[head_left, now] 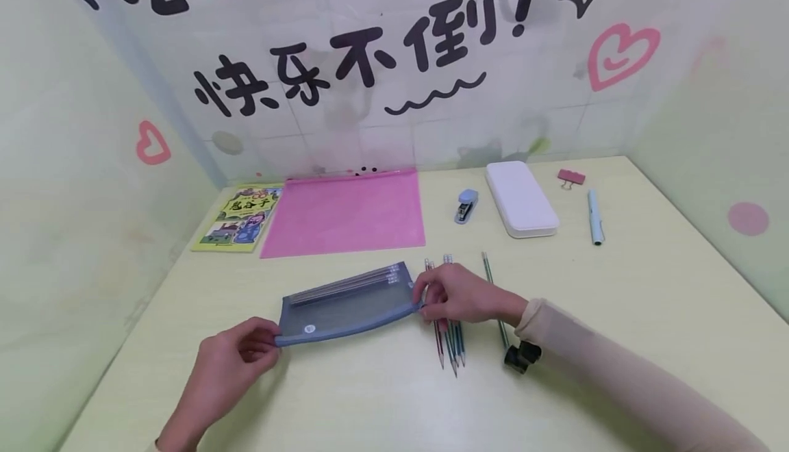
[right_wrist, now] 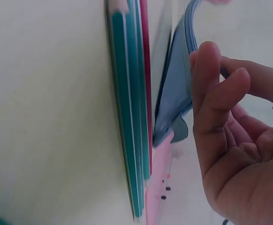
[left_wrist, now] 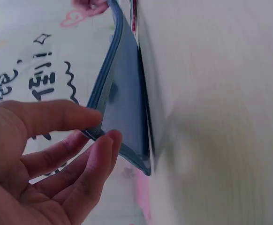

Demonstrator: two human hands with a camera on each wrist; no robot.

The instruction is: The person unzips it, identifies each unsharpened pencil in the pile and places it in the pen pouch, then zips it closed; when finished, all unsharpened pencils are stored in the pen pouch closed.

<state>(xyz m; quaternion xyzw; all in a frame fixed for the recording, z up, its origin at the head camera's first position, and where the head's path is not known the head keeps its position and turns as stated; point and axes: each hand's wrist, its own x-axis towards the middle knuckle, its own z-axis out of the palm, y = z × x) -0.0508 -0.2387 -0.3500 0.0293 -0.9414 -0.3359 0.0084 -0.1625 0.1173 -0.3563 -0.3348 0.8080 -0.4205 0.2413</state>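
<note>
A blue zippered pencil pouch is held by its near edge, with several pencils visible through it along the far side. My left hand pinches its near left corner between thumb and forefinger, as the left wrist view shows at the zipper edge. At the near right corner, my right hand pinches the pouch too. Several green and red pencils lie loose on the table under and beside the right hand. The right wrist view shows these pencils close up, apart from the fingers.
A lone green pencil lies beyond the right wrist. Farther back are a yellow book, a pink folder, a blue stapler, a white case, a red binder clip and a light blue pen. Walls border the table.
</note>
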